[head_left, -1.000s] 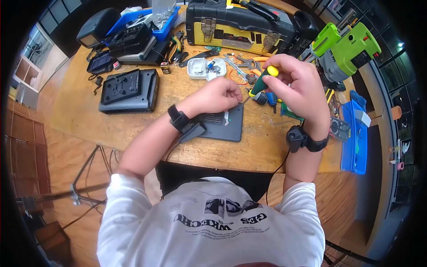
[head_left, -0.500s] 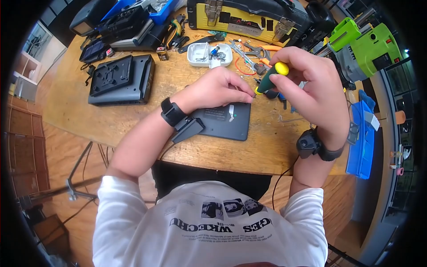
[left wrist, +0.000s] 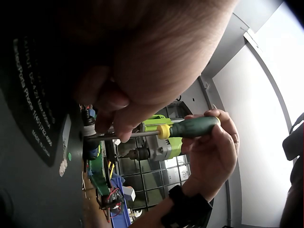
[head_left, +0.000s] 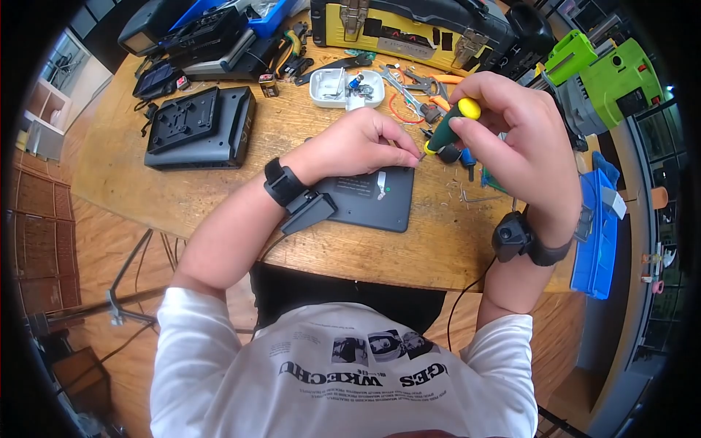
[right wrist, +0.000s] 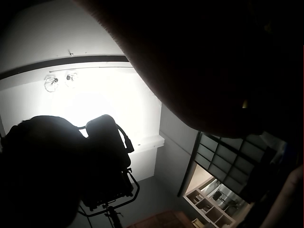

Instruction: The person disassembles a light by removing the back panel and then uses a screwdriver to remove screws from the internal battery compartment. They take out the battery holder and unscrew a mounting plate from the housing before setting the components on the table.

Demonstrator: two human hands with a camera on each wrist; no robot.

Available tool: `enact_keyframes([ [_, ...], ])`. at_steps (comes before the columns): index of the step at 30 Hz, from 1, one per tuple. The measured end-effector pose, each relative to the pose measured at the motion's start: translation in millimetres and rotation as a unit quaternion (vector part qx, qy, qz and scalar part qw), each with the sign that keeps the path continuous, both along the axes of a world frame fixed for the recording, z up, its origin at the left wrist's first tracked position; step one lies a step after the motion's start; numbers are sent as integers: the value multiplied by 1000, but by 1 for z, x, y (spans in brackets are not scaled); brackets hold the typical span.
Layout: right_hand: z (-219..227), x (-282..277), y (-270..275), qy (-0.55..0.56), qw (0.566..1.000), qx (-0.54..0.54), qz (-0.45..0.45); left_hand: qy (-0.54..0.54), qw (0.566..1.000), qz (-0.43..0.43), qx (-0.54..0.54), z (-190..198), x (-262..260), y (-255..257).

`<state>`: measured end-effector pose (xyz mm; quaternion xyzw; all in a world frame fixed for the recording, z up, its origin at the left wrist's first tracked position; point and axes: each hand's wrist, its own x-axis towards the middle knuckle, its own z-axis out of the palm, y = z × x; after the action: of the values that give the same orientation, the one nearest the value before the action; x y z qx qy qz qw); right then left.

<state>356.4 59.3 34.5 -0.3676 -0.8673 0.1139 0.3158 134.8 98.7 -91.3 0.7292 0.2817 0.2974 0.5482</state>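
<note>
A dark flat device panel [head_left: 372, 204] with printed text lies on the workbench in front of the person. My right hand [head_left: 522, 139] grips a screwdriver by its green handle [head_left: 447, 128] with yellow ends, holding it tilted over the panel's far right corner. The left hand [head_left: 354, 146] reaches across the panel, thumb and forefinger pinching the metal shaft low down. In the left wrist view the shaft [left wrist: 145, 134] runs past those fingertips [left wrist: 124, 133] to the panel's surface. The right wrist view is mostly dark and shows little of the hand.
A white tray [head_left: 328, 98] of small parts sits beyond the hands, near pliers [head_left: 431, 86] and scattered tools. A black device housing [head_left: 237, 142] stands left. At the back is a yellow and black toolbox [head_left: 409, 40]; a green drill press [head_left: 606, 80] and blue bin [head_left: 595, 255] are right.
The left thumb and forefinger have extended from a curled pose to the screwdriver's shaft. The head view has shifted, and the right hand still holds the handle.
</note>
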Motion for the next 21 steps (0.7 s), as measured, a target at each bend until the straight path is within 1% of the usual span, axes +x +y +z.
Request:
enact_keyframes([
  [3, 0, 0, 0, -6, 1000, 13, 1, -4, 1000, 4, 14, -2, 0, 0],
  [4, 1, 0, -1, -6, 1000, 0, -4, -3, 1000, 4, 14, 0, 0, -1],
  [6, 1, 0, -1, -5, 1000, -11, -10, 11, 1000, 10, -20, 5, -1, -3],
  [10, -1, 0, 0, 6, 1000, -24, -9, 1, 1000, 13, -19, 3, 0, -3],
  [12, -1, 0, 0, 10, 999, -33, -13, 13, 999, 11, -39, 6, -1, -3],
  [18, -1, 2, 1, 1, 999, -36, -3, 20, 999, 8, -49, 5, -1, -3],
  [19, -2, 2, 1, 2, 1000, -26, 2, 20, 999, 8, -49, 6, -1, -3],
  [21, 3, 0, -4, 3, 1000, -15, 6, 18, 1000, 2, -11, 7, -1, -4],
])
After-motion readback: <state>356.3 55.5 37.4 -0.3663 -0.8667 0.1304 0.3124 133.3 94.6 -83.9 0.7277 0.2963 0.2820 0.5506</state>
